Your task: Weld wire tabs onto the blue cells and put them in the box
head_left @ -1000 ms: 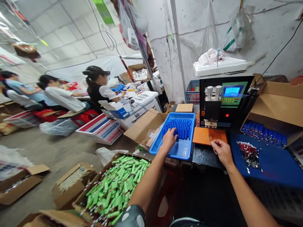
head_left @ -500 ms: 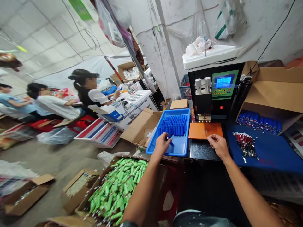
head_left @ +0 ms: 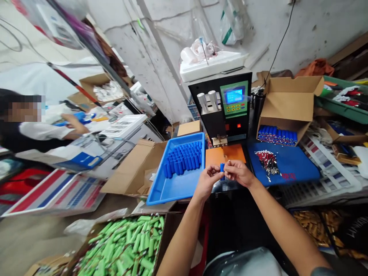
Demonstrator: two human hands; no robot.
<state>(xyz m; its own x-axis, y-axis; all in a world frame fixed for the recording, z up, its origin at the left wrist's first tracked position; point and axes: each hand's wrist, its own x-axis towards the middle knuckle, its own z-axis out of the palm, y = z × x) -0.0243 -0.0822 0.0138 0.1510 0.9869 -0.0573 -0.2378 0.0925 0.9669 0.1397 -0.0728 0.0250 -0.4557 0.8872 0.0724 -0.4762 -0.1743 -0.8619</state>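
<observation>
A blue cylindrical battery cell (head_left: 222,167) stands upright between the fingers of my left hand (head_left: 207,180), which is closed round it. Pressed close to the cell's other side, my right hand (head_left: 239,173) has its thumb and fingers pinched together; whatever they hold is too small to make out. Both hands are at the front edge of the orange plate (head_left: 238,151), below the head of a black spot welder (head_left: 220,109) with a lit blue screen. Left of them, a blue tray (head_left: 161,193) holds many upright blue cells (head_left: 184,159).
On a blue surface (head_left: 301,168) at right lies a pile of red and black wire leads (head_left: 267,161). Behind it, an open cardboard box (head_left: 290,101) contains more blue cells. Green-wrapped packs (head_left: 123,245) fill a box at lower left. A co-worker (head_left: 43,126) sits at far left.
My left hand has come out of the tray with a blue cell and moved right to meet my right hand before the orange plate. The view has turned right.
</observation>
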